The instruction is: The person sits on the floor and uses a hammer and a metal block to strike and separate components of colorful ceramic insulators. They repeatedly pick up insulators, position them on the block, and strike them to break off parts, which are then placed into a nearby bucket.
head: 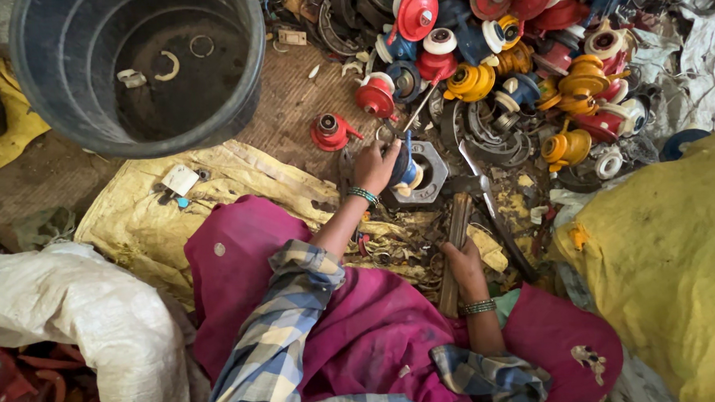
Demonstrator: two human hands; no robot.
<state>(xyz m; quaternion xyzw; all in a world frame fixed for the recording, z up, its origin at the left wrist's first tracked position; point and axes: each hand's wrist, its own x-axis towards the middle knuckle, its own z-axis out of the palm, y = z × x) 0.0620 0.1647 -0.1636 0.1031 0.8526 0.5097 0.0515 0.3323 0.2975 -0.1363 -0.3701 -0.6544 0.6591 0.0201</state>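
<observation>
My left hand grips a dark blue round part and holds it upright on a grey metal block with a hole. A thin rod or screwdriver stands up from that spot. My right hand is closed around the wooden handle of a hammer, whose metal head rests just right of the block. Green bangles circle both wrists. My checked sleeves and magenta cloth fill the lower middle.
A heap of red, yellow and blue round parts lies at the top right. A large dark tub holding a few rings stands top left. A yellow sack is at right, a white sack at lower left, and a lone red part on the mat.
</observation>
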